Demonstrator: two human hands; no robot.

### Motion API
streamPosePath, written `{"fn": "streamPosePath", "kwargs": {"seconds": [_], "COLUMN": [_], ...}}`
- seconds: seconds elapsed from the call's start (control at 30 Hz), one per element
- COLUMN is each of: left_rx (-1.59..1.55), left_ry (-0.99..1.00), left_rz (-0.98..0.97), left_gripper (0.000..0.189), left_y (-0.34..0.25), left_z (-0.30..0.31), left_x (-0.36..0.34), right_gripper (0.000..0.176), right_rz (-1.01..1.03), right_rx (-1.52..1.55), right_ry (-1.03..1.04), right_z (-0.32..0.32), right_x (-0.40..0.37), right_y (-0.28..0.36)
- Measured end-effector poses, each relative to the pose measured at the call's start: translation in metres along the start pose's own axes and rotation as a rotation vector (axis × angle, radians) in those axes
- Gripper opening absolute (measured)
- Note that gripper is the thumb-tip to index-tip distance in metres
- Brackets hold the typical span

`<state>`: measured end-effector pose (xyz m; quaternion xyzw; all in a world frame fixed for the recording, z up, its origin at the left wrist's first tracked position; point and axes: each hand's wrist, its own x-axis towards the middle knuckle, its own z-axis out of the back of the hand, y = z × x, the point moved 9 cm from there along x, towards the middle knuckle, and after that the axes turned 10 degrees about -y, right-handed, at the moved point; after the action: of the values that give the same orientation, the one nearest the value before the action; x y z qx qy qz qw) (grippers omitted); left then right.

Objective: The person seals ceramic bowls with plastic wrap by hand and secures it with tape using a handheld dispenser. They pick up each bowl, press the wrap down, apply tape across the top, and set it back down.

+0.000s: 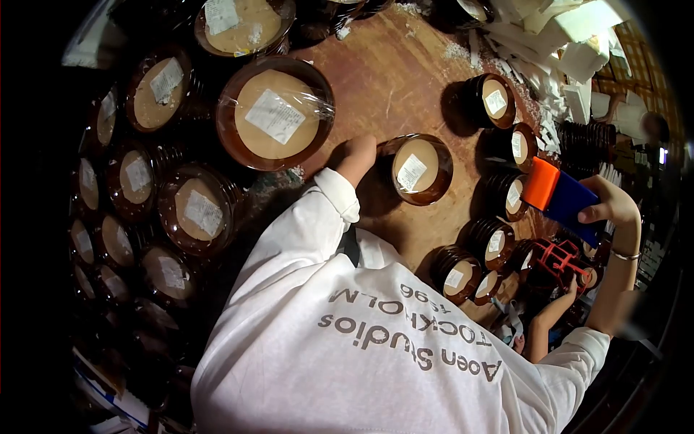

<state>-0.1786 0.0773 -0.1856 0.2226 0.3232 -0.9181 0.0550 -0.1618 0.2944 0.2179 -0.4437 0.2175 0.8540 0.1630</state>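
My left hand [360,153] is at the left side of a brown bowl [416,170] with a beige disc and a white label; its fingers are hidden. My right hand [614,202] is raised at the right, wrapped round a blue block-like object [571,206] with an orange end. It hangs over small stacked bowls. A larger brown bowl [276,119], covered in clear film with a label on its disc, stands left of my left hand.
Stacks of labelled brown bowls [199,210] fill the left, and smaller stacks [455,278] line the table's right edge. White foam pieces [585,29] lie at the upper right. Another person's arm [542,329] reaches toward a red frame-like tool [560,264].
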Motion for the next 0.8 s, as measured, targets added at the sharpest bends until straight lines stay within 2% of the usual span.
{"fn": "streamPosePath", "kwargs": {"seconds": [0.07, 0.1, 0.17, 0.2, 0.27, 0.3, 0.33, 0.4, 0.43, 0.53, 0.57, 0.63, 0.67, 0.73, 0.77, 0.8], "left_rx": [0.224, 0.227, -0.334, -0.328, -0.666, -0.696, -0.687, -0.912, -0.932, -0.804, -0.785, -0.472, -0.453, -0.265, -0.128, 0.013], "left_ry": [0.081, 0.082, -0.113, -0.103, -0.049, 0.107, 0.106, 0.119, 0.260, 0.298, 0.316, -0.049, -0.045, -0.249, -0.226, -0.204], "left_rz": [-0.144, -0.156, -0.135, -0.148, -0.002, 0.102, 0.086, 0.320, 0.295, 0.244, 0.231, -0.105, -0.124, -0.938, -1.073, -1.204], "left_gripper": [0.020, 0.020, 0.035, 0.035, 0.051, 0.063, 0.063, 0.068, 0.074, 0.072, 0.072, 0.066, 0.066, 0.064, 0.067, 0.071], "left_y": [-0.011, -0.017, -0.031, -0.029, -0.005, 0.000, -0.007, -0.003, -0.010, -0.015, -0.015, -0.032, -0.041, -0.118, -0.133, -0.147], "left_z": [0.000, 0.004, 0.029, 0.015, -0.025, -0.035, -0.028, -0.024, -0.023, -0.005, -0.001, 0.058, 0.068, 0.104, 0.093, 0.079], "left_x": [-0.002, -0.005, -0.016, -0.016, -0.011, -0.019, -0.026, -0.044, -0.050, -0.054, -0.061, -0.066, -0.078, -0.143, -0.163, -0.180], "right_gripper": [0.063, 0.065, 0.061, 0.057, 0.055, 0.056, 0.056, 0.058, 0.060, 0.065, 0.066, 0.069, 0.073, 0.073, 0.072, 0.054], "right_rz": [0.002, 0.002, 0.001, 0.009, -0.031, -0.026, -0.016, -0.029, -0.046, -0.030, -0.097, -0.212, -0.244, -0.244, -0.221, -0.153], "right_rx": [-0.008, -0.017, -0.014, -0.019, -0.012, -0.027, -0.039, -0.031, -0.037, -0.025, 0.005, 0.031, 0.030, 0.088, 0.061, 0.089], "right_ry": [-0.026, -0.048, -0.047, -0.034, -0.063, -0.071, -0.081, -0.095, -0.101, -0.130, -0.138, -0.155, -0.169, -0.189, -0.196, -0.220], "right_z": [-0.001, 0.000, -0.002, -0.004, -0.004, -0.005, -0.006, -0.010, -0.013, -0.019, -0.025, -0.036, -0.041, -0.053, -0.057, -0.064], "right_x": [0.002, 0.004, 0.004, 0.003, 0.002, 0.004, 0.007, 0.008, 0.008, 0.021, 0.023, 0.023, 0.024, 0.036, 0.040, 0.052], "right_y": [-0.009, -0.014, -0.023, -0.026, -0.038, -0.044, -0.048, -0.057, -0.063, -0.099, -0.113, -0.121, -0.127, -0.145, -0.147, -0.160]}}
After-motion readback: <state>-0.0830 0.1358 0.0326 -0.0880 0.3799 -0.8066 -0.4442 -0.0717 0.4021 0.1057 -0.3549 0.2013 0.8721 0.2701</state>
